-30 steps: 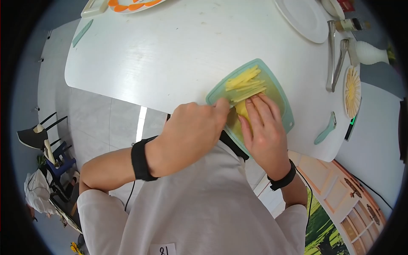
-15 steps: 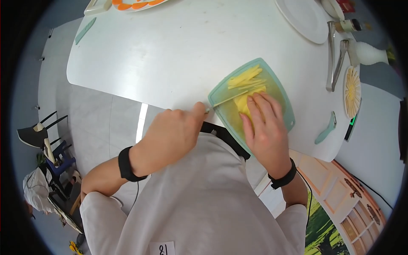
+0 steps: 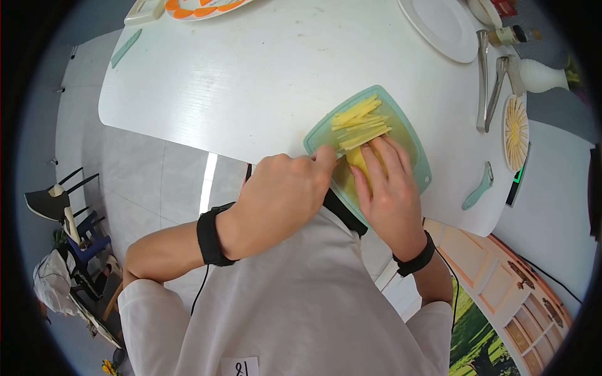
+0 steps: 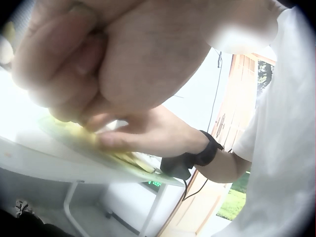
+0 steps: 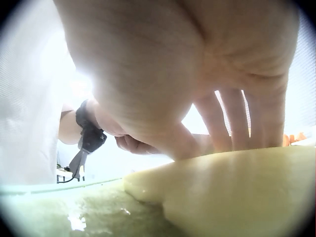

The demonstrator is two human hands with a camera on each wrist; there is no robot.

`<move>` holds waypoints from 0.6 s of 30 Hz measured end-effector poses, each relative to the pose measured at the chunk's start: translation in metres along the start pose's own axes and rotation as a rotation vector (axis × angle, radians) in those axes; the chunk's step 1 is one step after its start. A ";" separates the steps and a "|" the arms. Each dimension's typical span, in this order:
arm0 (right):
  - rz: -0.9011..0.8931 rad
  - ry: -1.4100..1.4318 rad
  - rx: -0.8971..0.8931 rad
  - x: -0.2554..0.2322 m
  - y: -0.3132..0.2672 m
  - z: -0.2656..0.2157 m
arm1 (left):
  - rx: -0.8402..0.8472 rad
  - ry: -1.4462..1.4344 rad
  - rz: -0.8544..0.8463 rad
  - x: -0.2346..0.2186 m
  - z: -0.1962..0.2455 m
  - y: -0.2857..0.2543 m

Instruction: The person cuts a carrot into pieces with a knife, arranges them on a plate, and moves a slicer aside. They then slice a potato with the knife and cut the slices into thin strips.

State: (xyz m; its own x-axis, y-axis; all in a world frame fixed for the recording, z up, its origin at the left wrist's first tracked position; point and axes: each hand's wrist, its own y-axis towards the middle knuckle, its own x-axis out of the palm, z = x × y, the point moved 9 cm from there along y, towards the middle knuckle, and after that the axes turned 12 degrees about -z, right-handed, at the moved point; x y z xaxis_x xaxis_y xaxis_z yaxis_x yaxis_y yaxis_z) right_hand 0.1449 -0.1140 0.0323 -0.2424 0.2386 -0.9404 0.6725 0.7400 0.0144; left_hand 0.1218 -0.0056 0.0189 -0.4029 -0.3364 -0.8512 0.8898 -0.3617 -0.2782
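A teal cutting board (image 3: 421, 164) lies at the table's near edge, holding a peeled yellow potato (image 3: 355, 160) partly cut and a pile of cut strips (image 3: 357, 114) beyond it. My left hand (image 3: 273, 202) grips a knife (image 3: 340, 153) at the board's left side; the hand covers its handle and only a little of the blade shows. With straight, spread fingers my right hand (image 3: 392, 197) presses on the potato, the thumb on its near side. From the right wrist, the flat potato piece (image 5: 237, 190) shows under the fingertips. The left wrist view has the curled left fingers blurred and close.
Right of the board lie a peeler (image 3: 480, 188), metal tongs (image 3: 483, 81) and a dish of fanned pale slices (image 3: 516, 135). A white plate (image 3: 439, 28) stands beyond. At the far left are a plate of orange slices (image 3: 204, 11) and a slim teal tool (image 3: 126, 48).
My left hand drew the knife back toward the lower left, then pushed it forward over the board again. The right hand has stayed on the potato.
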 end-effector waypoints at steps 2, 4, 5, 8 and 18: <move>0.000 0.004 0.001 0.001 0.000 0.001 | 0.002 0.039 -0.009 -0.002 0.003 0.001; 0.002 0.003 -0.004 0.001 -0.001 0.001 | -0.022 0.067 -0.070 0.001 0.002 0.001; 0.006 0.000 -0.011 0.001 -0.001 0.001 | -0.034 0.081 -0.100 0.002 0.001 0.000; 0.013 -0.009 -0.018 0.000 0.000 0.000 | -0.034 0.075 -0.095 0.000 -0.001 -0.003; -0.010 -0.017 -0.011 0.000 0.001 0.000 | 0.106 -0.080 -0.074 -0.003 0.003 0.030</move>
State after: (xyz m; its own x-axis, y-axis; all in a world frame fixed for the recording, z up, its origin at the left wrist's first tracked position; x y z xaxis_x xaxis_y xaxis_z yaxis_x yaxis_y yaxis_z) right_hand 0.1452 -0.1130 0.0320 -0.2375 0.2206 -0.9460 0.6622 0.7492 0.0085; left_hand 0.1488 -0.0181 0.0144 -0.4863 -0.3720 -0.7906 0.8311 -0.4762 -0.2871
